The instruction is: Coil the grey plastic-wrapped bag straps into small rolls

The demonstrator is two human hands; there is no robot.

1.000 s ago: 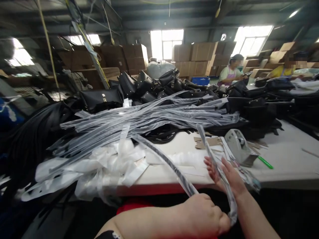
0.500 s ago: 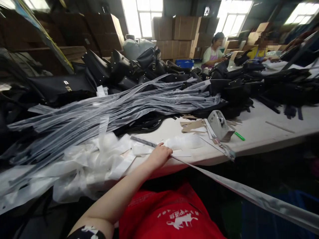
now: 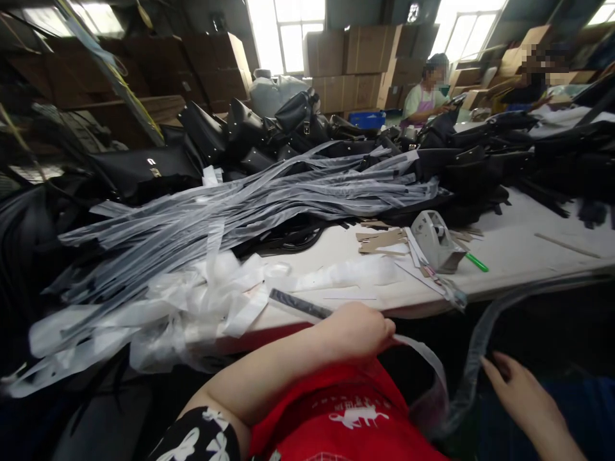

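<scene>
My left hand point(image 3: 366, 330) is closed on a long strap in a clear plastic sleeve point(image 3: 298, 305). One dark end of the strap sticks out to the left over the table edge. From my fingers the sleeve sags in a loop in front of my red apron point(image 3: 355, 413), then rises and trails off to the right. My right hand point(image 3: 521, 387) is at the lower right beside the rising part, thumb and fingers apart; whether it touches the sleeve is hard to see. Many sleeved straps point(image 3: 269, 192) lie in a pile on the table.
Crumpled white plastic film point(image 3: 192, 314) hangs over the table's front edge. A grey tape dispenser point(image 3: 435, 240), a green pen-like stick point(image 3: 477, 262) and brown card scraps point(image 3: 382, 241) lie to the right. Black bags point(image 3: 144, 166) line the back. Two people point(image 3: 425, 99) sit beyond, near stacked cartons point(image 3: 368, 51).
My left hand has moved right and nearer my body with the strap. My right hand has come into view. The strap, stretched tight before, now hangs slack in a loop.
</scene>
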